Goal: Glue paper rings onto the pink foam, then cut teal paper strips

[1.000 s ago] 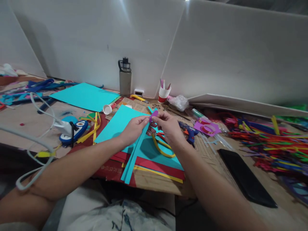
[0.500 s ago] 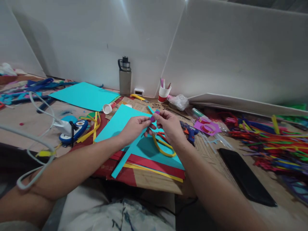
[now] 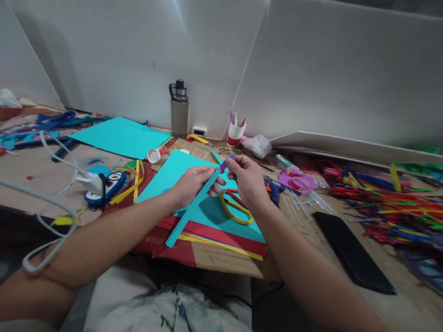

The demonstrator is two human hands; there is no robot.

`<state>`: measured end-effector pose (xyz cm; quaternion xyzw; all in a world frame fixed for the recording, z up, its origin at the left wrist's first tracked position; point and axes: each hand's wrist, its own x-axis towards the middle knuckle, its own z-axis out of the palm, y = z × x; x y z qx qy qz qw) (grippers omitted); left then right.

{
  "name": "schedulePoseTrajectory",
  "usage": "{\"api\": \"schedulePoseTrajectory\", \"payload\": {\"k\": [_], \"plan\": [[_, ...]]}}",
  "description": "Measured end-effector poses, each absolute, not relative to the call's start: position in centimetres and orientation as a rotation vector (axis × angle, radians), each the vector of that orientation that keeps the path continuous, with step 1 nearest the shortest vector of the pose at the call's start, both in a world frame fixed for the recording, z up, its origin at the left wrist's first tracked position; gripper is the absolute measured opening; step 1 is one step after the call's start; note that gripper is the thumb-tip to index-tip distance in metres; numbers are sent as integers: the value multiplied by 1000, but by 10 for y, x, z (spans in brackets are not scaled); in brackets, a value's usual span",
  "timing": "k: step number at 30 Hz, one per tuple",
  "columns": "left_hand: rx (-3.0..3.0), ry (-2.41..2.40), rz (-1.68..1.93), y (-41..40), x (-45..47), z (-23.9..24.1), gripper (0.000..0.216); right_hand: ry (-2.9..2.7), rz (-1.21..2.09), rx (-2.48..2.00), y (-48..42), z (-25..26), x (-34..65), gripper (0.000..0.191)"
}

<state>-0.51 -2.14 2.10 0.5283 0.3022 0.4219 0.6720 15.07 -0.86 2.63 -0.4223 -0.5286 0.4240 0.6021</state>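
Observation:
A long turquoise paper strip (image 3: 188, 216) runs slantwise over the stacked paper sheets, its near end over the table's front edge. At its upper end is a small purple paper piece (image 3: 226, 163); whether it is glued there I cannot tell. My left hand (image 3: 195, 184) pinches the strip just below the purple piece. The fingertips of my right hand (image 3: 248, 179) are closed on the purple piece. Beneath my hands, yellow-handled scissors (image 3: 237, 214) lie on the turquoise sheet (image 3: 169, 170), their blades partly hidden. Red and yellow sheets (image 3: 221, 235) stick out under it.
A bottle (image 3: 179, 113), a cutter knife (image 3: 200, 139) and a cup of pencils (image 3: 236, 133) stand or lie along the back. On the right are a blue glue gun (image 3: 275, 190), a black phone (image 3: 353, 251) and colourful strips (image 3: 404, 203). A power strip (image 3: 105, 189) lies left.
The purple piece shows more, drawn out slightly up and right with my right hand. The turquoise strip has turned, its near end shifting right and up a little.

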Motion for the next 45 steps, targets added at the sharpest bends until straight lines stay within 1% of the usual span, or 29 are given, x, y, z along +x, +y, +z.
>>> {"api": "schedulePoseTrajectory", "payload": {"k": [2, 6, 8, 11, 14, 20, 26, 29, 38, 45], "plan": [[1088, 669, 907, -18, -8, 22, 24, -1200, 1002, -980, -7, 27, 153, 19], [994, 603, 793, -11, -13, 22, 34, -1180, 1041, -981, -5, 26, 155, 20], [1011, 585, 776, -10, -13, 21, 32, -1170, 1053, -974, -4, 25, 156, 20], [1074, 582, 808, -12, -10, 21, 21, -1179, 1053, -963, -3, 23, 155, 18], [1160, 631, 852, -15, -7, 19, 17, -1221, 1004, -971, -4, 21, 153, 18], [1361, 699, 908, -15, -7, 15, 20, -1284, 897, -1017, -8, 23, 149, 19], [1504, 785, 945, -20, -6, 18, 32, -1324, 862, -991, -13, 26, 146, 19], [1552, 814, 932, -20, -5, 18, 35, -1325, 844, -1019, -15, 28, 145, 20], [1552, 796, 927, -19, -6, 16, 33, -1335, 812, -1039, -15, 28, 147, 21], [1429, 783, 971, -23, -4, 21, 30, -1318, 800, -1040, -14, 26, 146, 21]]}}
